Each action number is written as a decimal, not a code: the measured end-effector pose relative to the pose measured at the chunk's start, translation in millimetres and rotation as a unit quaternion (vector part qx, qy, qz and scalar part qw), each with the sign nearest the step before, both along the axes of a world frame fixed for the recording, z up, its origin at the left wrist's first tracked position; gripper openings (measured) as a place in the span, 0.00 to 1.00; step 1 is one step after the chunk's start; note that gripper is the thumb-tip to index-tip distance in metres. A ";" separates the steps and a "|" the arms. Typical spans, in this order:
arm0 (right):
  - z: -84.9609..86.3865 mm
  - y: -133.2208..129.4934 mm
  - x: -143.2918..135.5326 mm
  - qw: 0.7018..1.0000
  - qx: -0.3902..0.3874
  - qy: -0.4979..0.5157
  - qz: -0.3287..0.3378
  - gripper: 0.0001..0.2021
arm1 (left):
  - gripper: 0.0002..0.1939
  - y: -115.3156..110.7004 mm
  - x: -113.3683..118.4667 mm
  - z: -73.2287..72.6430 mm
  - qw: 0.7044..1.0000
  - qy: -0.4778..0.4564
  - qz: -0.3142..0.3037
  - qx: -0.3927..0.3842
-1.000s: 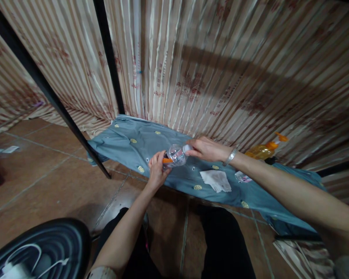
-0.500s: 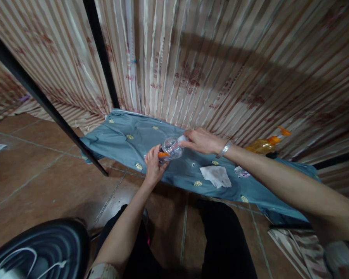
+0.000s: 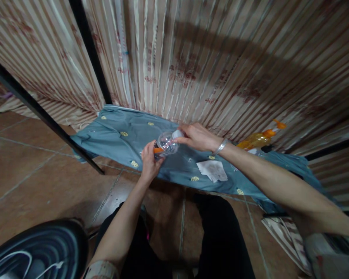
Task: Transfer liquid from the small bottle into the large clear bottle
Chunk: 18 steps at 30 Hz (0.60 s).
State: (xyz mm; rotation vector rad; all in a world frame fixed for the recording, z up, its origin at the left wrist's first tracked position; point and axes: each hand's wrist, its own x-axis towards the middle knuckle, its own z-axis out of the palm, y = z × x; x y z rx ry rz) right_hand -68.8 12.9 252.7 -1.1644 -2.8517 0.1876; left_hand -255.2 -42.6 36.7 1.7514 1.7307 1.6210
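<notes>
A clear plastic bottle [image 3: 166, 144] with an orange and dark label is held tilted above the blue cloth [image 3: 139, 137]. My left hand [image 3: 151, 161] is closed around the labelled end of it. At the other end, the fingers of my right hand [image 3: 196, 135] pinch the white cap [image 3: 178, 134]. Whether the cap sits tight on the neck, I cannot tell. A white tissue [image 3: 211, 171] lies spread on the cloth, below and to the right of the bottle.
Behind my right forearm lies an amber bottle with an orange spray head [image 3: 257, 138]. Black metal posts [image 3: 91, 50] rise on the left, before the striped curtain [image 3: 189, 58]. A round black stool [image 3: 55, 248] with a white cable stands at the lower left.
The camera view has shifted slightly, so the scene sits a little further left and up. Both hands keep their hold on the bottle and cap, with little other movement.
</notes>
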 end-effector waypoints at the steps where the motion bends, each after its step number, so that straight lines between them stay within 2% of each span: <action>1: -9.5 2.4 8.6 0.999 -0.017 0.044 -0.011 0.24 | 0.40 0.8 -0.5 -0.2 1.000 -0.007 -0.002 0.002; 3: -42.0 2.5 34.8 0.989 -0.042 0.133 -0.058 0.29 | 0.42 2.2 -1.3 -0.6 1.000 -0.021 -0.002 0.005; 5: -92.0 -6.5 68.2 0.971 -0.025 0.166 -0.169 0.32 | 0.42 3.1 -1.5 -0.8 0.999 -0.035 0.000 0.006; 8: -180.5 -31.1 112.8 0.912 0.013 0.098 -0.397 0.45 | 0.42 3.6 0.2 -0.5 0.999 -0.049 0.002 0.005; 9: -206.8 -38.2 123.0 0.893 0.008 0.078 -0.444 0.46 | 0.41 3.6 1.1 -0.3 0.999 -0.053 0.001 0.005; 11: -245.5 -44.6 136.0 0.880 0.020 0.081 -0.468 0.40 | 0.41 3.5 2.8 -0.1 0.998 -0.057 -0.001 0.002; 12: -256.7 -42.5 139.9 0.878 0.034 0.108 -0.465 0.35 | 0.41 3.5 3.4 -0.2 0.998 -0.059 -0.002 -0.001; 14: -264.8 -28.3 145.1 0.873 0.053 0.152 -0.461 0.28 | 0.42 3.4 4.0 -0.5 0.998 -0.062 0.000 -0.007; 18: -255.5 16.0 143.9 0.860 0.069 0.189 -0.469 0.25 | 0.43 3.0 2.3 -0.9 0.998 -0.064 0.004 -0.018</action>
